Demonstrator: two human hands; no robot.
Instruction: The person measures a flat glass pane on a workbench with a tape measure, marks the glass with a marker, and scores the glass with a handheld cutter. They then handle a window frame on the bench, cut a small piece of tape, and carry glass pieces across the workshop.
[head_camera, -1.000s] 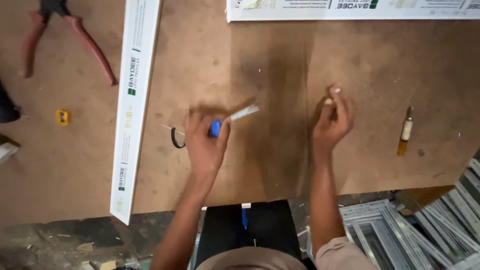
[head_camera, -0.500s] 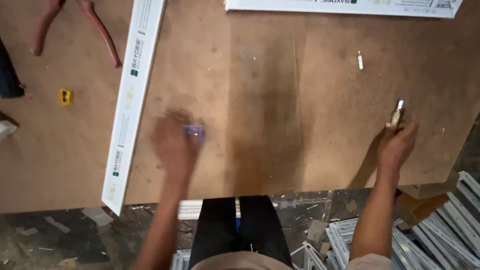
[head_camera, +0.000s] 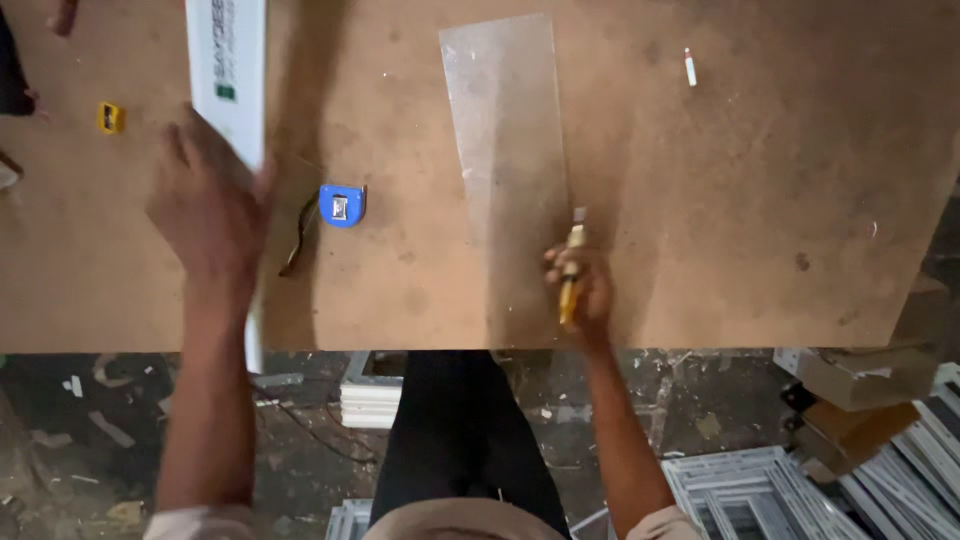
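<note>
Dusty concrete floor (head_camera: 90, 440) down at the bottom, littered with scraps, plus a stack of white frames (head_camera: 760, 495) off to the right near the person's legs. Above that is the big brown table (head_camera: 760, 220) edge.

Right hand (head_camera: 580, 290) is right at the near edge of the table, fingers closed around a small yellow-handled cutter (head_camera: 570, 275), tip pointing away from the body. It sits on the lower end of a clear sheet (head_camera: 510, 150) lying flat on the table, which runs away from the person.

Left hand (head_camera: 205, 210) is further left, fingers spread and resting on top of a long white strip (head_camera: 228, 70), not really wrapped around it as far as I can tell. The strip's near end hangs past the table edge behind the forearm.

Between the hands there's a blue tape measure (head_camera: 342, 204) with a dark strap (head_camera: 298, 235) beside it, just right of the left hand.

Further out: a small yellow block (head_camera: 110, 117) at the left, and a little white stick (head_camera: 690, 66) far right, well apart from everything.
</note>
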